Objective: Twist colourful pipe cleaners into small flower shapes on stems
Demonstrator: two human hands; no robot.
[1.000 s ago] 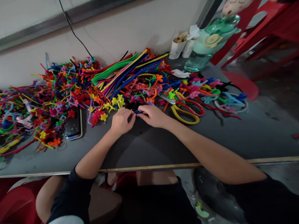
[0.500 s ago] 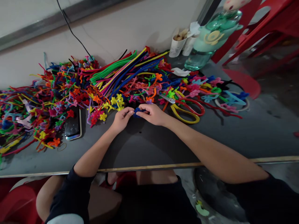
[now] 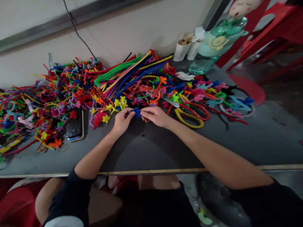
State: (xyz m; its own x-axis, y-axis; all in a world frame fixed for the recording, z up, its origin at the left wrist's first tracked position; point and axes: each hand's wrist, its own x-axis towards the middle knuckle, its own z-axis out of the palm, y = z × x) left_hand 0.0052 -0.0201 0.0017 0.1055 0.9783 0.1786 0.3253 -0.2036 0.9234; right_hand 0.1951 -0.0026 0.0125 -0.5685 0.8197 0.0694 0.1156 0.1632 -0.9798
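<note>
A small blue pipe-cleaner flower point(image 3: 136, 112) is held between my two hands, just above the dark table. My left hand point(image 3: 123, 121) pinches its left side between thumb and fingers. At its right edge my right hand point(image 3: 155, 115) has thumb and fingertips closed on a petal. Just beyond the hands lie yellow pipe-cleaner flowers point(image 3: 120, 103) and a bundle of straight pipe cleaners point(image 3: 127, 74) in green, yellow, purple and blue. To the right of my right hand rest scissors point(image 3: 189, 112) with red and yellow handles.
A heap of coloured pipe-cleaner pieces point(image 3: 54, 101) spreads along the wall to the left, around a phone point(image 3: 75, 126). At the back right stand paper cups point(image 3: 181, 50) and a green bottle point(image 3: 205, 56). A headband with flowers point(image 3: 236, 104) lies on the right.
My right hand has shifted slightly right, off the middle of the blue flower, so more of its petals show. The view has moved slightly.
</note>
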